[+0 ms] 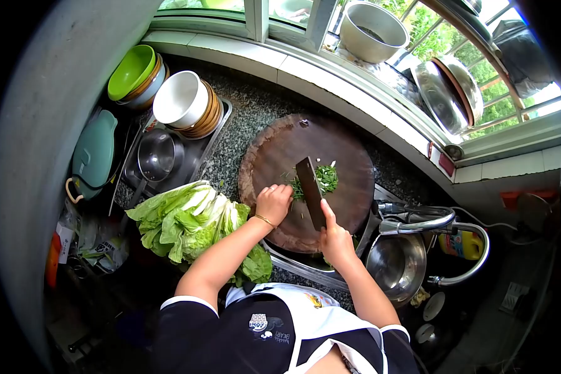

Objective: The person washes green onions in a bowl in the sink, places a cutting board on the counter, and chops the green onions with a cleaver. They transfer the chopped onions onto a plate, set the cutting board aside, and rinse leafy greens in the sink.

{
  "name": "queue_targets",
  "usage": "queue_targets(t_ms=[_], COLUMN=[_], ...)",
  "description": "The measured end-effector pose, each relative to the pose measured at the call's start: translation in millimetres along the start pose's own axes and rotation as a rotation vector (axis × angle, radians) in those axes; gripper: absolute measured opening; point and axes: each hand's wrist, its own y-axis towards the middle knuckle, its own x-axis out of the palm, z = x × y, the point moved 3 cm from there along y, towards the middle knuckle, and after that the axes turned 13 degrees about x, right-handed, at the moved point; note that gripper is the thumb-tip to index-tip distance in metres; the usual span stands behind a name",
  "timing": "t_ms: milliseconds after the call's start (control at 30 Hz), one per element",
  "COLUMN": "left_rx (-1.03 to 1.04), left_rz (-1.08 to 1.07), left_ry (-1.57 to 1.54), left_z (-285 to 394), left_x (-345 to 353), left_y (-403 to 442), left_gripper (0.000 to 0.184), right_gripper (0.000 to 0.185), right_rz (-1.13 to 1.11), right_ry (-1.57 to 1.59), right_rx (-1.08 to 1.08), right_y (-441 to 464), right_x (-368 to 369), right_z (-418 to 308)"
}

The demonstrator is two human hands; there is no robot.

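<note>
My right hand (336, 242) is wrapped round the handle of a cleaver (311, 194), whose dark blade stands on edge over a round wooden chopping board (349, 146). Chopped green onion (326, 178) lies in a small heap to the right of the blade. My left hand (274, 204), with a bangle at the wrist, is closed over a bunch of the greens just left of the blade, its fingertips curled on the board. Leafy lettuce (193, 224) rests at the board's left, partly behind my left forearm.
Stacked bowls (182, 100) and a green bowl (131, 71) stand at the back left. A ladle (159, 156) lies on the steel tray nearby. To the right are a curved faucet (480, 249) and a steel basin (397, 265). Pots (374, 31) sit on the window ledge.
</note>
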Motion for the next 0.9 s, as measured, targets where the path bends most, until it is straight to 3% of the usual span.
queue_targets(t_ms=[67,167,333,533,633,767,900], left_rx=[-0.09,-0.208,-0.124,-0.208,-0.251,-0.181,-0.162], left_rz=[0.005,-0.067,-0.083,-0.149,-0.209,-0.084,-0.122], left_ry=[-0.045,-0.055,0.032,-0.135,-0.08,0.008,0.037], left_z=[-0.7,5.5,-4.0,3.0,4.8,-16.0,-6.5], left_x=[-8.4,-27.2,-5.1,-37.0,-44.6,-0.4,-17.8], left_y=[2.2,6.2,-8.2,-1.6,-6.9,-23.3,-11.9], left_gripper=[0.02,0.017,0.014,0.04,0.038,0.027,0.025], right_gripper=[0.077,0.08,0.077,0.075,0.078,0.081,0.078], right_rz=[-0.066,-0.104,-0.018,0.003,-0.069,-0.116,-0.007], right_ry=[-0.068,-0.11,-0.265,-0.09,-0.09,-0.317,-0.243], right_rx=[0.006,-0.08,-0.145,-0.135,-0.141,-0.206,-0.231], right_y=[-8.1,-16.1,5.4,23.2,-1.3,-15.9,3.6], right_x=[2.1,7.2,38.2,24.4,18.1,31.7,56.3], right_z=[-0.9,-4.7,-8.6,-8.1,-8.4,-10.2,-13.8])
